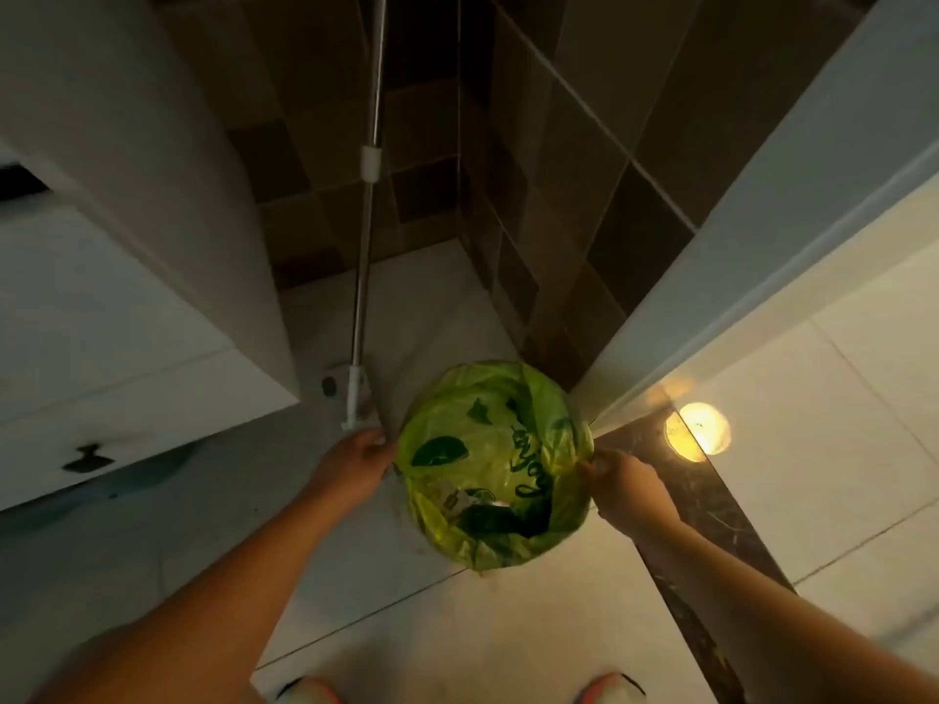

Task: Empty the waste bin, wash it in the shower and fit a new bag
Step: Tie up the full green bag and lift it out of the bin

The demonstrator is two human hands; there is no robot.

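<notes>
left hand (355,462) and right hand (622,480) each grasp an opposite side of the waste bin (495,467) rim on the floor (533,627); its green bag (482,449) looks thin, slippery, lightly filled — gather the bag's edge, not its belly — mop (363,276) behind.

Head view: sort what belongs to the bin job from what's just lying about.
Job: waste bin, green bag lining it, left hand and right hand at its rim.
Lying about: mop, white cabinet, door frame.
</notes>
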